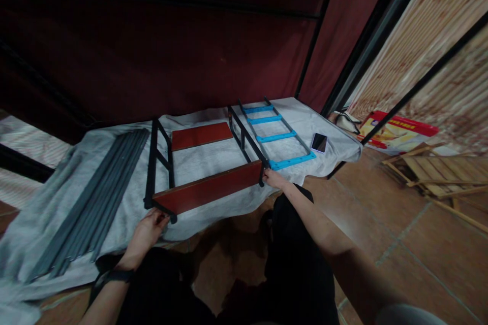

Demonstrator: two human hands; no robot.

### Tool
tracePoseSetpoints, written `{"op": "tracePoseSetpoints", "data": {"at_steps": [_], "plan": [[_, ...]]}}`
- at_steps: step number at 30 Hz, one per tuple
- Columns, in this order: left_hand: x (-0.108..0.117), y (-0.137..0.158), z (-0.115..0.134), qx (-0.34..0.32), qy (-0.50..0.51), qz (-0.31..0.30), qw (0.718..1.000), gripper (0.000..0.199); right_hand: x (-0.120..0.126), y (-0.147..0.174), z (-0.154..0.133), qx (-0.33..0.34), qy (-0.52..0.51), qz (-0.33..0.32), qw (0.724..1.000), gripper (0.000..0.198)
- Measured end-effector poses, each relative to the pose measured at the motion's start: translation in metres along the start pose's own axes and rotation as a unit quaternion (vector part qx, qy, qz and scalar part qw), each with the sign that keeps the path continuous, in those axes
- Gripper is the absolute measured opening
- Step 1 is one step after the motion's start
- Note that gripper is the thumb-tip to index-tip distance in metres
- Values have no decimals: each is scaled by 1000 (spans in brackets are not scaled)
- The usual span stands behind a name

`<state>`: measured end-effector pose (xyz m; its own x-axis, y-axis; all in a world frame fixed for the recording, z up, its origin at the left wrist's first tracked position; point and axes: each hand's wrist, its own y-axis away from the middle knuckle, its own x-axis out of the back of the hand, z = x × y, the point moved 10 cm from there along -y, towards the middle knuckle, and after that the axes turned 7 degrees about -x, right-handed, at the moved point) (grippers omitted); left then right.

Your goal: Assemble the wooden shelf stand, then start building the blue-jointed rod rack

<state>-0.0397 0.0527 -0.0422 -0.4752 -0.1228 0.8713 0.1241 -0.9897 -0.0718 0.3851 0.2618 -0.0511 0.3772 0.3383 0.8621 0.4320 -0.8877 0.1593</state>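
A low rack of two black metal side frames (151,162) and red-brown boards lies on a pale cloth. The front board (213,189) stands on edge between the side frames; the rear board (202,135) lies behind it. My left hand (149,228) is closed, its fingertips pinching at the rack's left front corner, by the board's end. At the right front corner, my right hand (272,179) has its fingers closed around the foot of the other side frame (249,137). Any small part under the fingertips is hidden.
Several grey metal tubes (95,198) lie on the cloth (229,208) at left. To the right are a frame with blue crosspieces (276,137) and a phone (319,142). A folded wooden chair (442,170) and a red-yellow box (396,129) sit on the tiled floor.
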Motion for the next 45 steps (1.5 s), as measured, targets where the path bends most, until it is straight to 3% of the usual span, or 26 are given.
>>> {"op": "tracePoseSetpoints", "data": {"at_steps": [9, 21, 27, 33, 45], "plan": [[7, 8, 20, -12, 24, 40, 999, 11, -2, 0, 7, 6, -46, 7, 999, 8], [3, 15, 28, -42, 23, 31, 998, 8, -10, -1, 22, 21, -80, -20, 996, 6], [1, 17, 39, -67, -33, 15, 997, 11, -7, -3, 21, 22, -91, 11, 996, 18], [-4, 26, 45, -51, -105, -13, 993, 17, -9, 0, 29, -3, -114, 3, 993, 13], [6, 28, 53, -36, -82, 10, 996, 23, 3, 4, 26, -39, -112, 6, 993, 7]]}}
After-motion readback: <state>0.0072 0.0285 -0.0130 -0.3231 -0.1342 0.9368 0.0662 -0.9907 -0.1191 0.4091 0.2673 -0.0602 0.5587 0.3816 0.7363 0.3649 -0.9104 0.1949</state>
